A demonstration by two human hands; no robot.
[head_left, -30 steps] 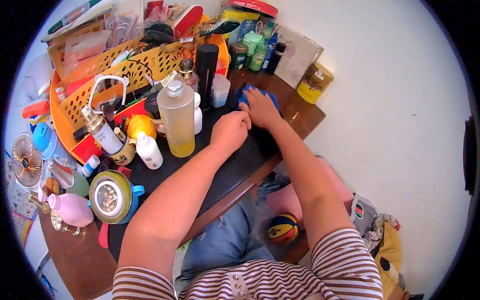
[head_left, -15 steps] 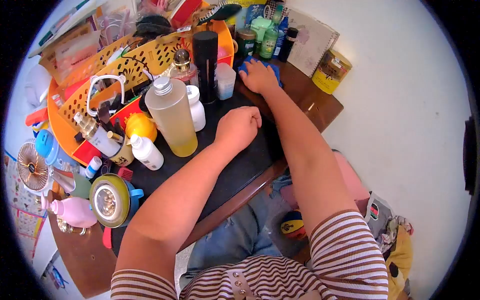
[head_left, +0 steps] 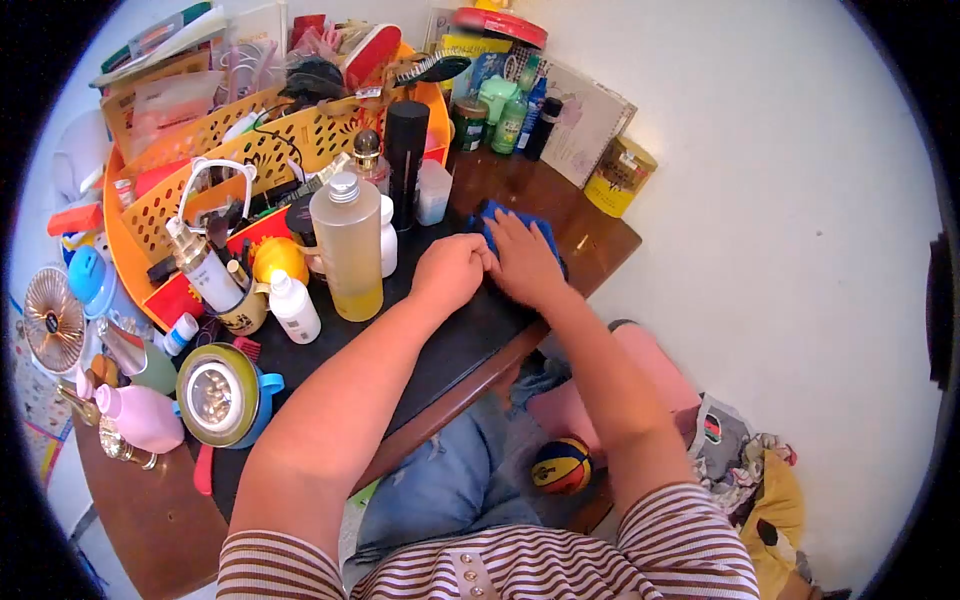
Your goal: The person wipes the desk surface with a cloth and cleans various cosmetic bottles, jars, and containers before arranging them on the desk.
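Note:
My right hand [head_left: 525,262] lies palm down on a blue cloth [head_left: 547,234], its fingers stretched and spread. The cloth rests at the border of a black mat [head_left: 400,345] and the brown wooden desk top. Right beside it, my left hand [head_left: 450,272] is a closed fist low over the mat, against the right thumb. Whatever that fist holds, if anything, is hidden. Left of the fist stand a tall bottle of yellowish liquid [head_left: 350,250], a white bottle [head_left: 389,238] and a small tub with a white lid [head_left: 433,192].
An orange basket [head_left: 330,125] full of small items fills the back left. Several jars and bottles, a floral notebook [head_left: 578,115] and a yellow canister [head_left: 620,178] line the wall. A blue-handled mug [head_left: 262,400] and pink bottle [head_left: 142,418] stand front left.
My right hand and the blue cloth have moved toward me, away from the bottles by the wall, and now sit against my left fist. The fist has shifted slightly left. The view has shifted too.

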